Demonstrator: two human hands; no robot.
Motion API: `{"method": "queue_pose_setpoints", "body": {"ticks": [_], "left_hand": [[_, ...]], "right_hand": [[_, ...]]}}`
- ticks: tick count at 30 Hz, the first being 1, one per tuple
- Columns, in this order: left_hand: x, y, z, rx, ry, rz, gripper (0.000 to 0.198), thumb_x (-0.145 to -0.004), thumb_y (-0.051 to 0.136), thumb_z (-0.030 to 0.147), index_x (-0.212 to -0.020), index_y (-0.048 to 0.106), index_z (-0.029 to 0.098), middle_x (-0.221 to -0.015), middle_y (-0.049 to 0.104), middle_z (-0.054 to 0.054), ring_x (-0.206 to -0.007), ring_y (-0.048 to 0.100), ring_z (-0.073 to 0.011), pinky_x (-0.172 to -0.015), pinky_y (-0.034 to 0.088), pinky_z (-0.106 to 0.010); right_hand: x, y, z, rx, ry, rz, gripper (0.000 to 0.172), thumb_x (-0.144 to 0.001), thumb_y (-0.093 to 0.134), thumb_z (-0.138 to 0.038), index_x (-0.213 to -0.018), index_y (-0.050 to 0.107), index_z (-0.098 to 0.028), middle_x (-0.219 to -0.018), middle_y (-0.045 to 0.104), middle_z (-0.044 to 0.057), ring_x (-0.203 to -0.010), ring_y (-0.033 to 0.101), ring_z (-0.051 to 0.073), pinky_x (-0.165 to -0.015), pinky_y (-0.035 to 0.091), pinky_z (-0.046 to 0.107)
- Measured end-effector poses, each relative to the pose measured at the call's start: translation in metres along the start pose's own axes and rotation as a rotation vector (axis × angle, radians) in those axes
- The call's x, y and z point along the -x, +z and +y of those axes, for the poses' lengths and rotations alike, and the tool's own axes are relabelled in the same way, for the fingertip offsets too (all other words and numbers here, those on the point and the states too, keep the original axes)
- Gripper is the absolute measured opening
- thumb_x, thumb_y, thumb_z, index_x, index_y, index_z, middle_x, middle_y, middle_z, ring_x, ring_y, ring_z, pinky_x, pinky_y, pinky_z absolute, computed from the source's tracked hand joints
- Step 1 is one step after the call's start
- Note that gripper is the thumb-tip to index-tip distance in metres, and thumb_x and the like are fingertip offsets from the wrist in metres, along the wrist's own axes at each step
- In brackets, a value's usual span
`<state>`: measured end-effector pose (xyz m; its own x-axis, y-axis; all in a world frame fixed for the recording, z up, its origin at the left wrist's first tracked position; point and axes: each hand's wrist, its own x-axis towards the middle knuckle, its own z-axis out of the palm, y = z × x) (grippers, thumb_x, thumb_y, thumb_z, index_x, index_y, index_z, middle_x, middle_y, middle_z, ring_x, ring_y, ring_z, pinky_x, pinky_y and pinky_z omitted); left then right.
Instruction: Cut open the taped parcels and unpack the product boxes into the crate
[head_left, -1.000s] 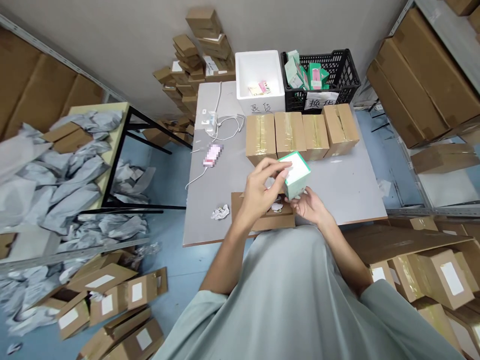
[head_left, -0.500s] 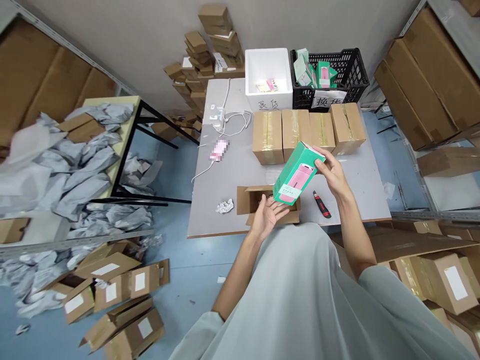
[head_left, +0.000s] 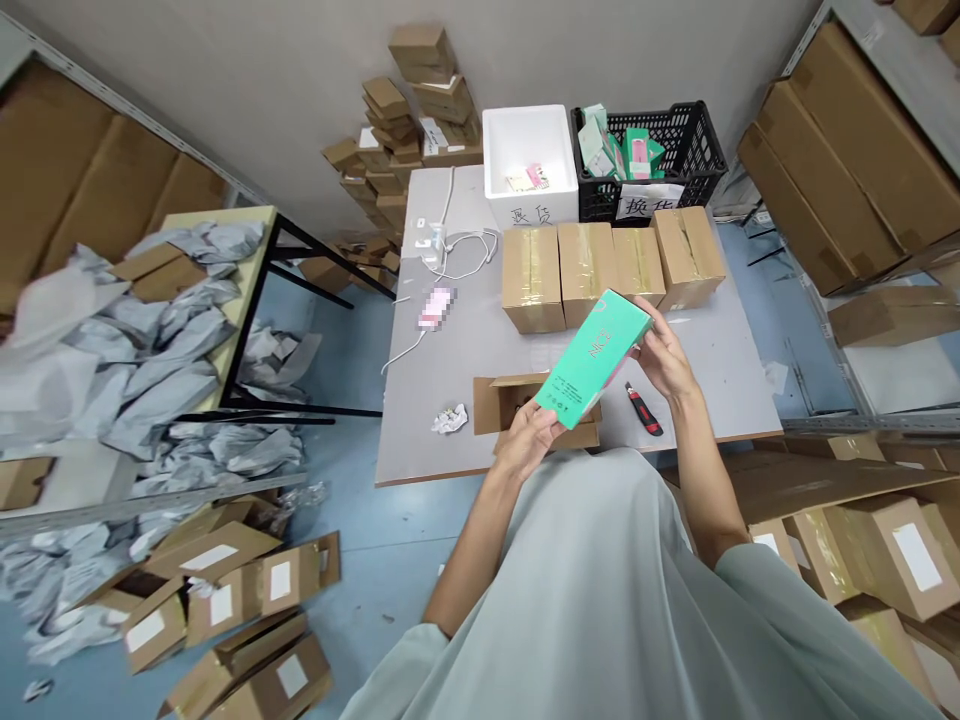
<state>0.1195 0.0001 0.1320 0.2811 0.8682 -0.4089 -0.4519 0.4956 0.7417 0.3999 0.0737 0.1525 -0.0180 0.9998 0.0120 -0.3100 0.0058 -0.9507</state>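
A green product box (head_left: 592,360) is held tilted above the table, its printed green side facing up and a sliver of pink showing on its right side. My left hand (head_left: 526,436) grips its lower left end, fingers closed on the edge. At the upper right end, my right hand (head_left: 663,355) is closed around the box. Beneath it stands an open cardboard carton (head_left: 487,405), partly hidden by the box and my left hand. A black and red utility knife (head_left: 643,408) lies on the table to the right.
Four sealed cartons (head_left: 532,280) line the table (head_left: 420,440), before a white foam bin (head_left: 530,150) and a black crate (head_left: 697,150) of green boxes. Crumpled paper (head_left: 450,419) and a charging cable (head_left: 405,352) lie left. Grey bags (head_left: 172,330) cover a side table.
The green box has turned, so the pink picture side faces away to the right and a plain green side faces up. My left hand has closed on its lower end.
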Motion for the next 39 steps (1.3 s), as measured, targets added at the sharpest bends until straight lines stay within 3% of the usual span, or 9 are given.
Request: {"method": "queue_pose_setpoints", "body": {"ticks": [7,12,15,18,23,27,32,36,39], "left_hand": [[-0.015,0.035,-0.008,-0.333,0.409,0.321,0.084,-0.065,0.107,0.042,-0.134,0.063,0.023,-0.123,0.082,-0.012,-0.111,0.084,-0.0272,-0.100,0.070,-0.041],[-0.027,0.043,-0.004,-0.470,0.508,0.408,0.076,-0.074,0.099,0.039,-0.138,0.060,0.024,-0.127,0.079,-0.012,-0.111,0.083,-0.0245,-0.102,0.069,-0.039],[-0.036,0.045,-0.004,-0.528,0.512,0.441,0.076,-0.075,0.098,0.042,-0.138,0.059,0.024,-0.135,0.076,-0.014,-0.120,0.081,-0.0284,-0.103,0.070,-0.042],[-0.045,0.050,-0.009,-0.630,0.494,0.456,0.076,-0.076,0.097,0.045,-0.139,0.060,0.024,-0.138,0.073,-0.016,-0.122,0.080,-0.0314,-0.105,0.068,-0.045],[-0.070,0.060,-0.011,-0.676,0.439,0.257,0.062,-0.084,0.089,0.040,-0.137,0.060,0.026,-0.141,0.072,-0.015,-0.132,0.075,-0.0305,-0.116,0.061,-0.048],[-0.101,0.061,0.006,-0.404,0.184,0.074,0.045,-0.084,0.091,0.052,-0.110,0.065,0.026,-0.133,0.078,-0.011,-0.128,0.077,-0.0299,-0.111,0.062,-0.044],[-0.142,0.068,0.026,-0.286,-0.039,-0.003,0.053,-0.074,0.103,0.058,-0.091,0.065,0.023,-0.113,0.081,-0.006,-0.112,0.078,-0.0249,-0.100,0.065,-0.037],[-0.177,0.084,0.034,-0.197,-0.047,-0.019,0.062,-0.066,0.109,0.058,-0.094,0.067,0.022,-0.113,0.082,-0.005,-0.108,0.079,-0.0227,-0.104,0.067,-0.041],[-0.215,0.107,0.049,-0.184,0.044,-0.031,0.063,-0.066,0.109,0.058,-0.095,0.066,0.021,-0.111,0.082,-0.006,-0.108,0.080,-0.0237,-0.108,0.067,-0.047]], "right_hand": [[0.005,0.032,0.042,0.001,0.026,0.217,0.076,-0.087,0.091,-0.073,-0.150,0.063,-0.039,-0.152,0.073,0.007,-0.128,0.073,0.027,-0.094,0.072,0.038],[0.028,0.064,0.058,0.001,0.106,0.219,0.058,-0.094,0.082,-0.075,-0.130,0.070,-0.031,-0.141,0.077,0.008,-0.119,0.076,0.027,-0.083,0.075,0.036],[0.040,0.078,0.062,-0.010,0.129,0.269,0.065,-0.094,0.082,-0.072,-0.142,0.069,-0.031,-0.144,0.076,0.010,-0.116,0.078,0.027,-0.082,0.074,0.036],[0.046,0.084,0.064,0.009,0.131,0.307,0.089,-0.086,0.094,-0.062,-0.162,0.061,-0.030,-0.142,0.078,0.012,-0.107,0.081,0.026,-0.086,0.072,0.035],[0.035,0.062,0.065,-0.006,0.175,0.356,0.088,-0.088,0.093,-0.054,-0.166,0.063,-0.028,-0.143,0.080,0.011,-0.106,0.082,0.027,-0.089,0.071,0.037],[0.023,0.025,0.062,-0.019,0.211,0.349,0.083,-0.084,0.096,-0.056,-0.159,0.073,-0.029,-0.147,0.080,0.010,-0.101,0.080,0.026,-0.085,0.069,0.038],[-0.001,-0.009,0.058,-0.005,0.251,0.334,0.088,-0.081,0.099,-0.059,-0.158,0.076,-0.024,-0.110,0.087,0.008,-0.086,0.074,0.022,-0.077,0.063,0.036],[-0.039,-0.023,0.046,-0.042,0.226,0.363,0.089,-0.076,0.101,-0.064,-0.153,0.079,-0.024,-0.126,0.086,0.010,-0.082,0.072,0.020,-0.077,0.063,0.037],[-0.084,-0.032,0.028,-0.060,0.168,0.384,0.087,-0.077,0.100,-0.065,-0.150,0.081,-0.022,-0.133,0.085,0.011,-0.095,0.076,0.023,-0.087,0.066,0.039]]}}
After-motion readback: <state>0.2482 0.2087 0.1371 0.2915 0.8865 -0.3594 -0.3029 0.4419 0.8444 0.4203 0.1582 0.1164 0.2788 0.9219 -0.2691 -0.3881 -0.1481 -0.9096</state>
